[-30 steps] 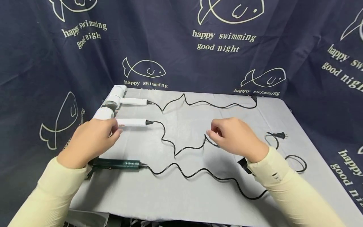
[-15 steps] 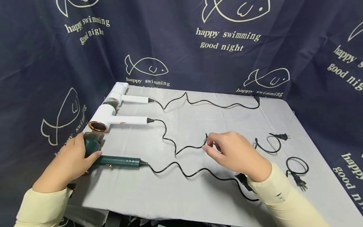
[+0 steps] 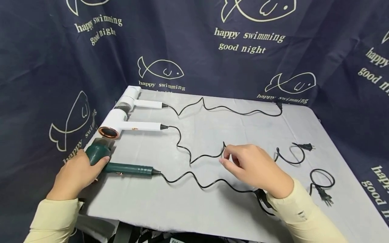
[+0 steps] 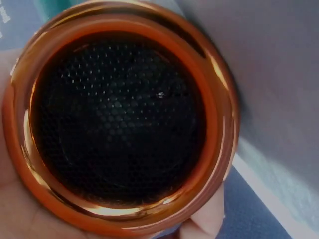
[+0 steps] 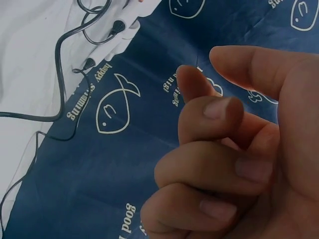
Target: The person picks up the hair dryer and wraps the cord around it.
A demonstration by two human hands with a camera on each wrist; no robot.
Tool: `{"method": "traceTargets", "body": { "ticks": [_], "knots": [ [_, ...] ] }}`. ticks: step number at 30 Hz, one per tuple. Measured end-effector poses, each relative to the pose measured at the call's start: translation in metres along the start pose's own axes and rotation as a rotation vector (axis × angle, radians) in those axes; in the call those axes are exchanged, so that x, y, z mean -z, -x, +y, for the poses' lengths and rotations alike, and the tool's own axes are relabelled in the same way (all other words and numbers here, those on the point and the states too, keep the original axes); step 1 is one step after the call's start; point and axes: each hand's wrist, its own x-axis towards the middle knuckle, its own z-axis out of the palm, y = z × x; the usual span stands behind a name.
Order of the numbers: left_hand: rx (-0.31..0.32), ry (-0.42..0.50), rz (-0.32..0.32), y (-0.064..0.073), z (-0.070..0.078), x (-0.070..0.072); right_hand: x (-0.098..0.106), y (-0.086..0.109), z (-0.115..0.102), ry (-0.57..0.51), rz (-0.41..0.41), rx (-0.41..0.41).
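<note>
At the table's near left lies a dark green hair dryer [image 3: 130,169], its handle pointing right. My left hand [image 3: 73,173] grips its rounded body, thumb on the near side. In the left wrist view the dryer's copper-rimmed mesh end [image 4: 124,114] fills most of the picture, with fingers behind it. Just beyond lies a white hair dryer [image 3: 141,126] with a copper ring, and a second white hair dryer [image 3: 149,104] is at the back. My right hand [image 3: 255,165] hovers over the table, holding nothing. Its fingers are loosely curled [image 5: 214,167], thumb and index apart.
Black cords [image 3: 212,184] run rightward from the dryers in wavy lines. Two plugs, one farther back [image 3: 306,146] and one nearer [image 3: 324,195], lie at the right. A dark blue fish-print curtain [image 3: 206,67] encloses the grey-white table [image 3: 170,209].
My left hand has left the middle white dryer, come nearer, and taken hold of the green dryer's body. The right hand has lowered slightly toward me. The view has shifted a little left.
</note>
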Motion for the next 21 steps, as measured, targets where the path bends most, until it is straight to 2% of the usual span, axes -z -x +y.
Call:
{"method": "traceTargets", "body": {
  "ticks": [6,8,9,12,15,18,21],
  "knots": [
    [-0.009,0.026,-0.024,-0.004,-0.004,0.005,-0.002,0.001,0.002,0.0,-0.007,-0.005],
    [-0.018,0.035,-0.01,-0.006,-0.006,0.005,-0.002,0.001,0.002,-0.004,-0.005,-0.004],
    [-0.025,0.041,0.017,-0.005,-0.007,0.005,-0.002,0.001,0.003,-0.006,-0.003,-0.003],
    [-0.015,0.093,0.128,0.002,-0.004,0.002,-0.003,0.002,0.003,-0.009,-0.002,-0.001],
    [0.006,0.17,0.289,0.015,0.005,0.003,-0.004,0.002,0.004,-0.012,-0.008,-0.001],
    [0.011,0.268,0.446,0.024,0.019,0.012,-0.003,0.0,0.003,-0.016,-0.012,-0.001],
    [-0.029,0.361,0.597,0.027,0.035,0.023,-0.001,-0.003,0.002,-0.023,-0.012,-0.001]
  ]
}}
